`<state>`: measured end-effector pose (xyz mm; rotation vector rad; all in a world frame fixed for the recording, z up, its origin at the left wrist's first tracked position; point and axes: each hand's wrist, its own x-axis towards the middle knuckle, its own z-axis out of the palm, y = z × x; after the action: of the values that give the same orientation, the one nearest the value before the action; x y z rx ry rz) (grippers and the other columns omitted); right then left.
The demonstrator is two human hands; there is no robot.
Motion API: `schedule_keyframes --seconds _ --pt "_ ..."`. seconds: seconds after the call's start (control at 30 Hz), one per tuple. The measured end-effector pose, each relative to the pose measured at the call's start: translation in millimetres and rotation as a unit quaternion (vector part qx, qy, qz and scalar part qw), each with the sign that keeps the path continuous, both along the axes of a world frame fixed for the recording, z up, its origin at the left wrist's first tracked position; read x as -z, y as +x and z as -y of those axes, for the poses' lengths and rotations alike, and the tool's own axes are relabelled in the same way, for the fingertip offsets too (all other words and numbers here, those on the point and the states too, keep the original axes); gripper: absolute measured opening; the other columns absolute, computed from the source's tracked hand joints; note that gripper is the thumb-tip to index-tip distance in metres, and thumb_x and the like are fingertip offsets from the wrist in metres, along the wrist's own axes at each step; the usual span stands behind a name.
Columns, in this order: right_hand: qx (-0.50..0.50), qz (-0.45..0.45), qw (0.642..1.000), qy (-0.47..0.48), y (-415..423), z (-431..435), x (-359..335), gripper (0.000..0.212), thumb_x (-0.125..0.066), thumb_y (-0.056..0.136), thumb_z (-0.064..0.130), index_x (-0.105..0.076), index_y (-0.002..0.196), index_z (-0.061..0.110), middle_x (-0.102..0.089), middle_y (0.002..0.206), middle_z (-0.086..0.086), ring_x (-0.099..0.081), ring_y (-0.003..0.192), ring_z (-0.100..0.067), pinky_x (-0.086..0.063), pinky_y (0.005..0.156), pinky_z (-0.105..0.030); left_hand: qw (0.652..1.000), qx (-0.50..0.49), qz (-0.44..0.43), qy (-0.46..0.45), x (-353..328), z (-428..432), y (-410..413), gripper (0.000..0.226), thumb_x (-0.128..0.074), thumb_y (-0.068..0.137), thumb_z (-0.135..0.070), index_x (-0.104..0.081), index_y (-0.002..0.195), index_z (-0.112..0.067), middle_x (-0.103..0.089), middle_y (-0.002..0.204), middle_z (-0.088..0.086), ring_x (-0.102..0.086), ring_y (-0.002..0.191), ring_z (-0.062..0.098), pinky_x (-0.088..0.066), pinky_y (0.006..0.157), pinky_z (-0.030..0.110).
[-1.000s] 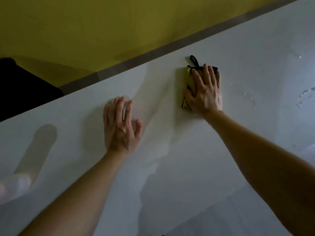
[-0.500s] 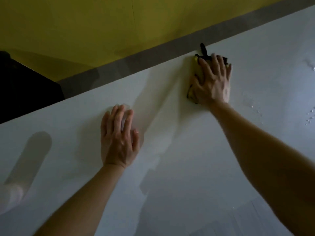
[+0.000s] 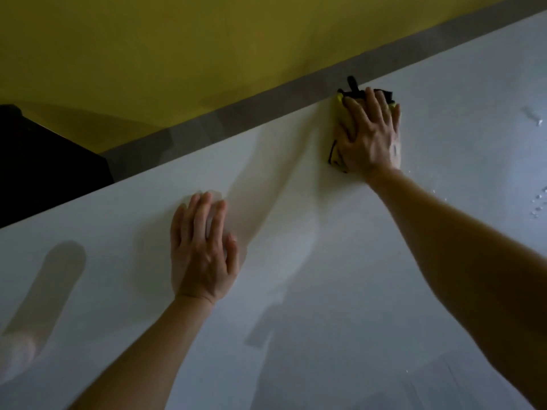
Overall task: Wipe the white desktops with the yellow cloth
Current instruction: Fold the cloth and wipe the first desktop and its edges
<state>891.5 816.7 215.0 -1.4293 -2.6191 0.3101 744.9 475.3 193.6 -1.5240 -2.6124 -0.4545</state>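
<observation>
The fingers point(image 3: 376, 105) of the right hand point(image 3: 368, 137) lie straight and slightly spread, pressing flat on the yellow cloth point(image 3: 339, 121) rather than curling round it. The folded cloth sits at the far edge of the white desk point(image 3: 325, 291), in the upper right of the frame, with its black loop point(image 3: 352, 84) poking over that edge. The left hand point(image 3: 204, 247), at the lower middle of the frame, rests palm down on the desk with its fingers point(image 3: 201, 211) straight, holding nothing and probably bracing the reach. Water droplets point(image 3: 537, 202) dot the desk at the right edge of the frame, so that stretch looks unwiped. The surface left of the cloth shows no drops, though whether it has been wiped cannot be told. The job seems partway through this desk, and any other desks are out of view.
</observation>
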Motion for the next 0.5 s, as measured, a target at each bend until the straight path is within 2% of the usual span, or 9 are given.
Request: schedule_keyframes --seconds 0.07,0.1,0.17,0.2,0.27,0.3,0.37,0.43,0.5 --pt "-0.037 0.004 0.999 0.002 -32.9 53.2 -0.6 0.07 -0.039 0.103 0.067 -0.039 0.167 0.037 -0.02 0.18 -0.011 -0.013 0.167 -0.035 0.004 0.135 -0.054 1.0 0.002 -0.007 -0.004 0.0 0.5 -1.1 0.062 -0.052 0.103 -0.032 -0.049 0.16 -0.007 -0.042 0.168 0.02 -0.036 0.158 0.041 -0.029 0.127 0.061" --pt "-0.116 -0.009 0.993 0.012 -53.8 86.9 -0.4 0.069 -0.039 0.104 0.067 -0.041 0.166 0.037 -0.023 0.179 -0.012 -0.015 0.167 -0.036 0.003 0.135 -0.055 1.0 0.002 -0.013 -0.006 1.5 1.4 -0.9 0.062 -0.051 0.103 -0.032 -0.05 0.16 -0.006 -0.042 0.167 0.021 -0.037 0.158 0.041 -0.029 0.126 0.061" --pt "-0.293 0.003 0.956 0.009 -87.6 145.8 1.5 0.063 -0.035 0.108 0.064 -0.042 0.165 0.039 -0.026 0.179 -0.009 -0.017 0.167 -0.034 -0.004 0.135 -0.059 1.0 -0.004 -0.021 -0.011 4.2 3.5 -0.6 0.063 -0.047 0.105 -0.035 -0.049 0.16 -0.004 -0.043 0.166 0.023 -0.039 0.156 0.042 -0.03 0.126 0.061" --pt "-0.346 0.006 0.938 0.003 -95.0 161.3 1.6 0.061 -0.035 0.109 0.063 -0.044 0.165 0.039 -0.027 0.178 -0.007 -0.018 0.167 -0.032 -0.008 0.135 -0.059 1.0 -0.007 -0.022 -0.012 4.4 4.5 -0.2 0.064 -0.045 0.106 -0.036 -0.048 0.16 -0.003 -0.043 0.166 0.024 -0.04 0.156 0.042 -0.03 0.126 0.061" --pt "-0.367 -0.022 0.93 -0.001 -89.8 151.3 5.7 0.057 -0.043 0.109 0.056 -0.049 0.162 0.037 -0.031 0.177 -0.006 -0.022 0.166 -0.031 -0.011 0.134 -0.058 1.0 -0.005 -0.026 -0.008 4.5 3.9 0.9 0.064 -0.045 0.105 -0.037 -0.047 0.16 -0.003 -0.043 0.166 0.023 -0.04 0.156 0.042 -0.03 0.126 0.061" --pt "-0.341 -0.048 0.939 -0.003 -77.8 132.4 9.3 0.055 -0.047 0.108 0.053 -0.052 0.16 0.036 -0.034 0.176 -0.006 -0.025 0.165 -0.03 -0.012 0.134 -0.059 1.0 -0.001 -0.028 -0.006 4.4 2.8 1.3 0.064 -0.047 0.104 -0.035 -0.048 0.16 -0.003 -0.042 0.166 0.023 -0.039 0.156 0.042 -0.03 0.126 0.061" --pt "-0.219 -0.07 0.973 0.005 -36.1 80.1 11.6 0.052 -0.048 0.109 0.049 -0.054 0.159 0.035 -0.038 0.174 -0.005 -0.027 0.164 -0.031 -0.016 0.133 -0.061 1.0 0.007 -0.03 -0.003 2.6 1.5 2.0 0.065 -0.05 0.102 -0.034 -0.048 0.16 -0.004 -0.042 0.166 0.023 -0.037 0.157 0.042 -0.029 0.126 0.062" --pt "-0.066 -0.041 0.997 0.002 17.4 23.5 6.8 0.055 -0.042 0.109 0.053 -0.048 0.162 0.038 -0.032 0.177 -0.005 -0.02 0.166 -0.03 -0.013 0.133 -0.061 1.0 0.002 -0.027 -0.002 1.4 1.1 2.6 0.067 -0.053 0.101 -0.037 -0.048 0.16 -0.006 -0.042 0.166 0.022 -0.037 0.157 0.043 -0.028 0.127 0.062" --pt "0.063 -0.011 0.998 -0.016 50.3 -3.5 -1.9 0.063 -0.039 0.105 0.058 -0.042 0.165 0.038 -0.023 0.18 -0.005 -0.013 0.168 -0.028 -0.006 0.135 -0.058 1.0 0.011 -0.024 -0.011 1.5 1.5 2.9 0.069 -0.054 0.102 -0.043 -0.047 0.162 -0.009 -0.042 0.167 0.022 -0.035 0.157 0.044 -0.026 0.127 0.062"
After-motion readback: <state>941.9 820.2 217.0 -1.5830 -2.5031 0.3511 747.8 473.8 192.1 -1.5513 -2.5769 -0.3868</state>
